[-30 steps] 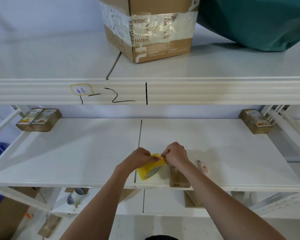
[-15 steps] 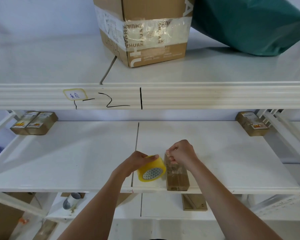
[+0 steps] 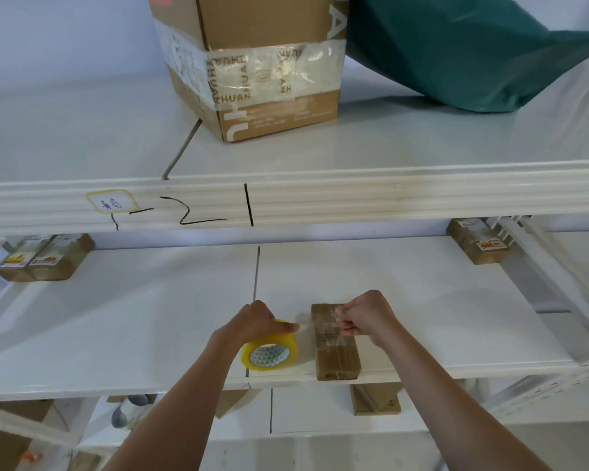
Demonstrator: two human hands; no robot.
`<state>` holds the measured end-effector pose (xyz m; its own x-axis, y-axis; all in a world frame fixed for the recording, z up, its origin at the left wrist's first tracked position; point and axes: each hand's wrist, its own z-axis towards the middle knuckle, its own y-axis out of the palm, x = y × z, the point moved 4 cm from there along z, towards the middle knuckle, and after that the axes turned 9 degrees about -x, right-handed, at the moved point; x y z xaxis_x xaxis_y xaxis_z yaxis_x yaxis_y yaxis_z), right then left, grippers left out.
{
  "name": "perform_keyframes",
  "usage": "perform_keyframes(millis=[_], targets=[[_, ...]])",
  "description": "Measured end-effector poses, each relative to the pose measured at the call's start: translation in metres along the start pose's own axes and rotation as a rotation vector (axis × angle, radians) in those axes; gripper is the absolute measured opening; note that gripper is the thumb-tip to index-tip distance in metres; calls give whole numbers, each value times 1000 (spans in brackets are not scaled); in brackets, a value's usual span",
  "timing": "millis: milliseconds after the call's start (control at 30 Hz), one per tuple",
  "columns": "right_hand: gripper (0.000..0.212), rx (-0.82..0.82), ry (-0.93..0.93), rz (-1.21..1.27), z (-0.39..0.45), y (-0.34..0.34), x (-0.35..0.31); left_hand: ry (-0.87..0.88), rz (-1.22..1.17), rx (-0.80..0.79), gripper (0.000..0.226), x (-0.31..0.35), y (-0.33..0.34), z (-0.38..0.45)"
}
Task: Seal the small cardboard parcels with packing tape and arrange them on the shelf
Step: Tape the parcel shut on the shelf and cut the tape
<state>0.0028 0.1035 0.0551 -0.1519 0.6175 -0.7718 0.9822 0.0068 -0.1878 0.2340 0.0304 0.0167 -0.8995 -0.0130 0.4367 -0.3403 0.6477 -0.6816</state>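
Observation:
A small brown cardboard parcel (image 3: pixel 337 356) lies lengthwise near the front edge of the middle white shelf (image 3: pixel 150 317). My left hand (image 3: pixel 254 322) grips a yellow roll of clear packing tape (image 3: pixel 269 351) just left of the parcel. My right hand (image 3: pixel 366 317) pinches the free end of the tape above the parcel's far half. A clear strip of tape stretches between both hands across the parcel's top.
Two labelled parcels (image 3: pixel 43 256) sit at the shelf's back left, another parcel (image 3: pixel 478 241) at the back right. A large taped carton (image 3: pixel 255 66) and a green bag (image 3: pixel 456 49) stand on the upper shelf. Cardboard pieces (image 3: pixel 374 399) lie on the lower shelf.
My hands have moved apart, drawing tape off the roll. The right hand carried the tape end rightward over the parcel; the roll dropped lower and to the left.

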Motion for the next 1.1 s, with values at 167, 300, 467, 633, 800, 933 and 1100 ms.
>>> perform_keyframes(millis=[167, 300, 467, 633, 800, 933, 1100], targets=[[12, 40, 23, 10, 7, -10, 13, -1, 136, 22, 69, 7, 2, 9], [5, 14, 47, -42, 8, -16, 25, 21, 230, 27, 69, 16, 5, 14], [8, 101, 55, -50, 18, -24, 39, 11, 239, 16, 72, 26, 14, 18], [16, 118, 76, -114, 21, -33, 44, 10, 265, -27, 77, 29, 13, 21], [7, 155, 8, -149, 23, -30, 47, 25, 296, -44, 79, 29, 13, 25], [14, 181, -69, -242, 24, -27, 50, 14, 313, -39, 76, 31, 12, 28], [27, 240, -150, -378, 26, -22, 52, 1, 329, -32, 79, 33, 13, 29]])
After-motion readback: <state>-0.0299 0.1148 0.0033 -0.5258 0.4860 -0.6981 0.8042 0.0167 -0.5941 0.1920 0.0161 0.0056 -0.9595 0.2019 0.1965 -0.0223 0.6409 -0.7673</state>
